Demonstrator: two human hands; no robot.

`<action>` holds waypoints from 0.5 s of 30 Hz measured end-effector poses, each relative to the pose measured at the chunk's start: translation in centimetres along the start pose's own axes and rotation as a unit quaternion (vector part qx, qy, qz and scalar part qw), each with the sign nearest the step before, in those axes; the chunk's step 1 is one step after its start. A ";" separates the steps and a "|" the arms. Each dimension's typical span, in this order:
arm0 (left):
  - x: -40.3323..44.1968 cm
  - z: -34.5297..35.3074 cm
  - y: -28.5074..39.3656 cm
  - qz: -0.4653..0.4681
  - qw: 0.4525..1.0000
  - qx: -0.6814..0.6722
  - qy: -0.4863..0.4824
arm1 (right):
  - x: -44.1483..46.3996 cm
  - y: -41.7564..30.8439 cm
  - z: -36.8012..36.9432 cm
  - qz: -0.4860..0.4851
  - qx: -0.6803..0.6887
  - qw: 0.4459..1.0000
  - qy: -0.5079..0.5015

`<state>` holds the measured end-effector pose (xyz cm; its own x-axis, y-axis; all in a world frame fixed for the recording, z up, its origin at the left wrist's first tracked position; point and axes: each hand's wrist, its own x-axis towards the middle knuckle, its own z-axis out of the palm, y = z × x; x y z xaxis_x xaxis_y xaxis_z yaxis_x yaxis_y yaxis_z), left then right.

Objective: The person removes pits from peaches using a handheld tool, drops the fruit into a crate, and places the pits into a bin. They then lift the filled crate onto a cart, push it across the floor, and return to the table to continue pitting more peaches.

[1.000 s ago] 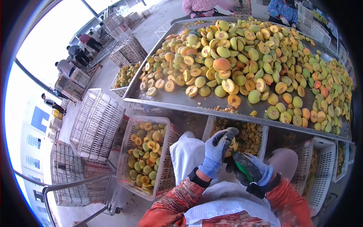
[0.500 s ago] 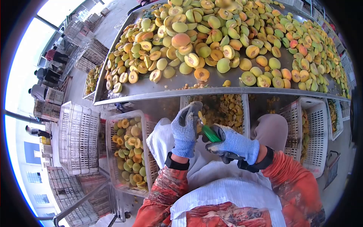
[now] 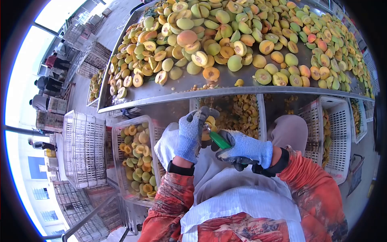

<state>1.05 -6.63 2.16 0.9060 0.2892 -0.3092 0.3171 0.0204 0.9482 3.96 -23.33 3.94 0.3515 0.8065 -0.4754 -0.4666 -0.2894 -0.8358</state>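
Observation:
My left hand (image 3: 189, 135), in a blue and dark-grey glove, is closed on a yellow fruit piece (image 3: 210, 123) over my lap. From the right, my right hand (image 3: 246, 148), gloved the same way, wraps round the green handle of a tool (image 3: 219, 140). The tool's metal end meets the fruit; its exact shape is too small to tell. Beneath and beyond the hands sits a crate of fruit scraps (image 3: 261, 117). Ahead, a metal table (image 3: 161, 97) bears a big heap of halved and whole yellow-green fruit (image 3: 234, 63).
At my left stands a crate of halved fruit (image 3: 152, 129), beside stacked white crates (image 3: 85, 149) and a metal rail (image 3: 90, 215). White crates (image 3: 338, 139) stand to the right under the table edge. Several people work far back at the left.
The view has swung down and rightward over the second. My hands have come closer together, and the tool's end now touches the fruit piece, which shows more clearly.

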 end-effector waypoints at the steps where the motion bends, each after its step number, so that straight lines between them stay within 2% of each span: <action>1: 0.3 -0.1 -0.8 0.137 0.990 0.029 -0.008 | 0.1 0.3 -0.2 -0.007 0.088 0.995 -0.045; 2: 0.5 -0.2 -1.3 0.136 0.990 0.030 -0.008 | 0.1 0.5 -0.2 -0.013 0.175 0.980 -0.091; 4: 0.8 0.0 -1.5 0.289 0.950 0.108 0.043 | 0.3 0.5 0.5 -0.021 0.204 0.976 -0.076; 5: 0.9 0.1 -1.1 0.290 0.950 0.109 0.043 | 0.3 0.4 0.7 -0.029 0.230 0.971 -0.061; 7: 1.2 0.2 0.1 0.089 0.986 0.117 0.081 | 0.5 0.8 -0.4 -0.017 0.242 0.965 -0.098; 8: 2.5 -0.4 -1.8 0.157 0.973 0.140 0.093 | 0.3 0.6 -0.4 -0.035 0.195 0.980 -0.029; 9: 3.3 -1.3 -3.6 0.160 0.973 0.141 0.095 | 0.2 0.4 -0.4 -0.053 0.146 0.987 0.039; 10: 3.7 -2.1 -4.9 0.095 0.987 -0.128 0.030 | 0.8 2.1 -1.0 -0.115 -0.058 0.982 0.136; 11: 3.7 -2.4 -4.4 0.022 0.922 -0.386 -0.039 | 0.9 3.5 -1.7 -0.117 -0.058 0.982 0.137; 12: 3.7 -2.7 -3.7 -0.087 0.890 -0.444 -0.052 | 0.9 4.8 -2.4 -0.160 -0.266 0.918 0.245; 13: 3.7 -2.4 -3.8 -0.086 0.890 -0.445 -0.054 | 0.8 4.9 -2.7 -0.192 -0.461 0.798 0.338; 15: 3.2 -1.4 -4.4 0.008 0.911 -0.405 -0.071 | 0.6 5.0 -2.6 -0.218 -0.440 0.794 0.358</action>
<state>2.14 -4.49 -2.85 0.9542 0.1690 -0.2469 0.0451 0.7343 0.6773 3.92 -25.65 -1.22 0.8425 0.5200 0.1410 0.4635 -0.5663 -0.6815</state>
